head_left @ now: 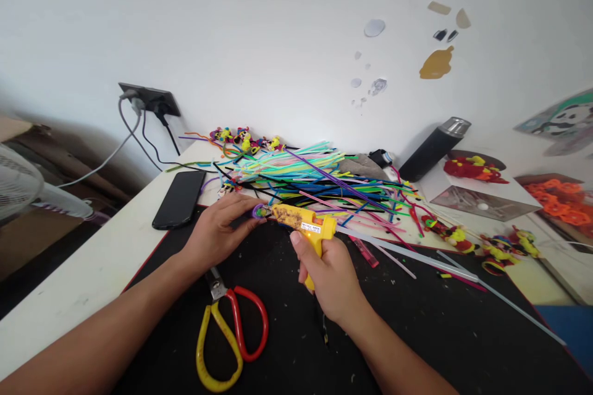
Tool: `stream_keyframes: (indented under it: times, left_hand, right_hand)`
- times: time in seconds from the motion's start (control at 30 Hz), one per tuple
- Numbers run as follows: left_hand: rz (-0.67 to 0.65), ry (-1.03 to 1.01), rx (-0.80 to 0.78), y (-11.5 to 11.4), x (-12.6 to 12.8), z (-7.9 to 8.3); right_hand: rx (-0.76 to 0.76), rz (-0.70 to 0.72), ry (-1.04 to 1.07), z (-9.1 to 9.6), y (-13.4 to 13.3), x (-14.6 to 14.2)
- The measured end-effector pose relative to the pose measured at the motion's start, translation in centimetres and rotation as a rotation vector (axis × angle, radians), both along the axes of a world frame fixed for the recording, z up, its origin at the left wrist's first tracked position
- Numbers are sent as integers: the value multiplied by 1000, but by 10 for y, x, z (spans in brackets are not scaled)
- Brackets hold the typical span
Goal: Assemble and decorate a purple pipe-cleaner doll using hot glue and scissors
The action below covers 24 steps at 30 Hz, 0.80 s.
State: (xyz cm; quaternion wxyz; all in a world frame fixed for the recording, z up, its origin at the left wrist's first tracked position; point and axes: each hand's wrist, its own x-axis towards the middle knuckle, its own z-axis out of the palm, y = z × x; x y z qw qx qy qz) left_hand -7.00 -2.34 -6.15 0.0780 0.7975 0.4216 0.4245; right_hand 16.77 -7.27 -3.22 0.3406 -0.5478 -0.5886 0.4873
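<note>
My right hand [331,274] is closed around the handle of a yellow hot glue gun [296,217], its nozzle pointing left. A long translucent glue stick [407,251] sticks out of the gun's back. Between the fingertips of my left hand [225,228] is a small purple and green pipe cleaner piece [260,211], right at the nozzle; whether the two touch I cannot tell. Below my left hand lie scissors [231,333] with one yellow and one red handle, their blades partly hidden under the hand.
A heap of coloured pipe cleaners [319,179] lies behind my hands on the black mat [296,345]. A phone [179,199] rests at the left. Finished pipe cleaner figures [498,252], a dark flask [435,148] and a white box [482,197] stand right. A wall socket [149,99] holds plugs.
</note>
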Motion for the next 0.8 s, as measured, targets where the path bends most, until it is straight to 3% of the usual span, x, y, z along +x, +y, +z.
stream_keyframes:
  times: [0.8]
  left_hand:
    - [5, 4, 89, 2, -2, -3]
  right_hand:
    - [2, 5, -4, -2, 1, 1]
